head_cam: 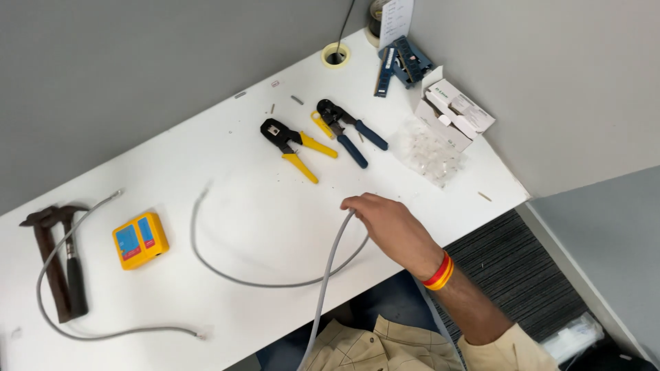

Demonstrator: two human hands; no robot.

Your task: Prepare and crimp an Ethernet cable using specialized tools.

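Note:
My right hand [388,227] rests on the white desk [261,199] with its fingers closed around a grey network cable [330,264]. One run of the cable drops off the desk's front edge towards my lap. The other run curves left across the desk and ends in a bare tip [201,194]. I wear red and yellow bands on that wrist. A yellow-handled crimping tool [297,145] and a blue-handled crimping tool [347,129] lie beyond the hand. My left hand is out of view.
A yellow cable tester [139,239], a hammer [60,264] and a second grey cable [51,312] lie at the left. At the right are a bag of clear connectors [430,150], a white box [454,110] and blue memory sticks [402,62]. A cable hole [335,55] sits by the grey partition.

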